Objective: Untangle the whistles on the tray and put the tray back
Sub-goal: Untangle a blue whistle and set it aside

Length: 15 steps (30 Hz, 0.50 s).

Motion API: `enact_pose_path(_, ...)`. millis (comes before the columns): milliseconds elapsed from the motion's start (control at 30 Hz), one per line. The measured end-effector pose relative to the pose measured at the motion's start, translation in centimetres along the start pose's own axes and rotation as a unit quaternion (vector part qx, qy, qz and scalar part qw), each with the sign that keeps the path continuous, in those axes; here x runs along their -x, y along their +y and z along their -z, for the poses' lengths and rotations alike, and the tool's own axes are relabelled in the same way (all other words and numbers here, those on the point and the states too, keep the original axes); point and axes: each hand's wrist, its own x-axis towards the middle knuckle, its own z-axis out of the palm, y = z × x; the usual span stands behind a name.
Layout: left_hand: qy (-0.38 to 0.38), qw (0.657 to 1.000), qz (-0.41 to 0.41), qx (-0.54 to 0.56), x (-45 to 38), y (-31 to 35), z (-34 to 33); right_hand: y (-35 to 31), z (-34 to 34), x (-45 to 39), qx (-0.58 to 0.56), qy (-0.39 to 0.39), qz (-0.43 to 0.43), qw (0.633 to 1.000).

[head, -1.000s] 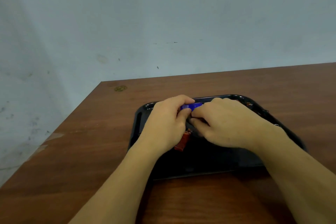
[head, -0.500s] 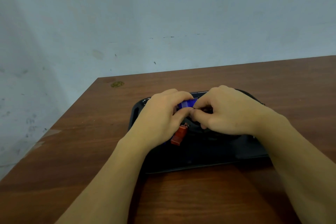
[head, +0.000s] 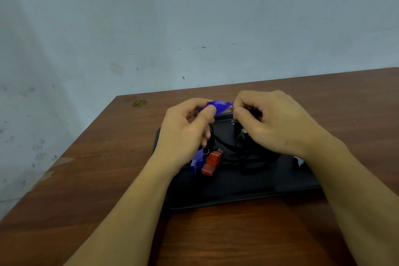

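A: Where is everything sitting?

B: The black rectangular plastic tray lies flat on the brown wooden surface, and I'll place the rest from that tray. My left hand is raised above its far left part, grip closed on a blue plastic whistle pinched between thumb and fingers

A: And your other hand?

B: My right hand is above the far middle of the tray, just beside the left one. Its thumb and forefinger are pinched on the small metal ring at the end of that blue whistle, so both grips are closed on the same piece

A: What is left on the tray?

B: A second blue plastic whistle with a metal split ring lies near the tray's left side, half under my left wrist. A red blocky plastic whistle lies touching it on its right. A tangle of black cords is heaped in the middle of the tray, some strands running up toward my hands; which cord belongs to which whistle I cannot tell

A: Anything off the tray?

B: A small brass-coloured round mark is on the surface beyond the tray's far left corner
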Motion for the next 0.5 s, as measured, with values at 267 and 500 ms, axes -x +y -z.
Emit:
enact_pose_path(267, -0.007, 0.892, 0.253, 0.374, -0.1, 1.1, -0.4, -2.4, -2.4, 0.2, 0.097, -0.027, 0.036, 0.994)
enact_pose_path(500, 0.061, 0.838, 0.268, 0.471, 0.0, 1.0, -0.6, -2.0, -4.0, -0.1, 0.161, -0.026, 0.007, 0.987)
